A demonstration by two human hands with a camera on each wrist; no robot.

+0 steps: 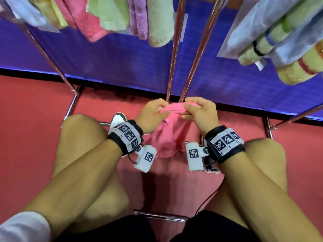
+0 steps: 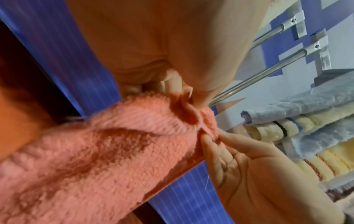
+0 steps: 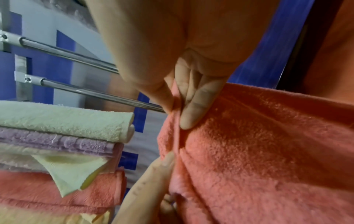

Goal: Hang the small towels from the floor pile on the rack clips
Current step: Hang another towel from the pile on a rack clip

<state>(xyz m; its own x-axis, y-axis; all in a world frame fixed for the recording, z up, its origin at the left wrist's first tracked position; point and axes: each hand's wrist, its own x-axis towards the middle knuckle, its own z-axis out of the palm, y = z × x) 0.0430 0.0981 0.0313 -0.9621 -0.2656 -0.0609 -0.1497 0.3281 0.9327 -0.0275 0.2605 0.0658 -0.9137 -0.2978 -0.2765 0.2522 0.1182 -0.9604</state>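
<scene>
While held up between the knees (image 1: 82, 130), pink towel (image 1: 167, 137) pinched along its top edge by both hands, lower part hanging free above the red floor (image 1: 31, 119).

Left hand (image 1: 152, 112): fingers curled, grip closed on the left end of the top edge. Seen from the left wrist: thumb and fingertips bunched tight into the fleece (image 2: 114, 151), fabric gathered into a small fold at the pinch.

Right hand (image 1: 201, 114): grip closed on the right end of the same edge, thumb on top, fingers beneath. Seen from the right wrist: edge of the towel (image 3: 258, 151) clamped between thumb and flat fingers (image 3: 193, 109), with a finger of the other hand touching the hem just below.

Hands close together, top edge folded into a short band between them.

Rack (image 1: 176, 55): shiny metal poles rising just behind the hands, base tubes resting on the floor to either side. Hung towels (image 1: 111, 13) in pink, green and purple ranged across the upper left; further pale blue and yellow ones (image 1: 279, 37) at the upper right. Clips not distinguishable in any view.

Blue panel (image 1: 104, 58) standing behind the rack. Marker-covered wrist bands (image 1: 127, 135) strapped on both forearms.
</scene>
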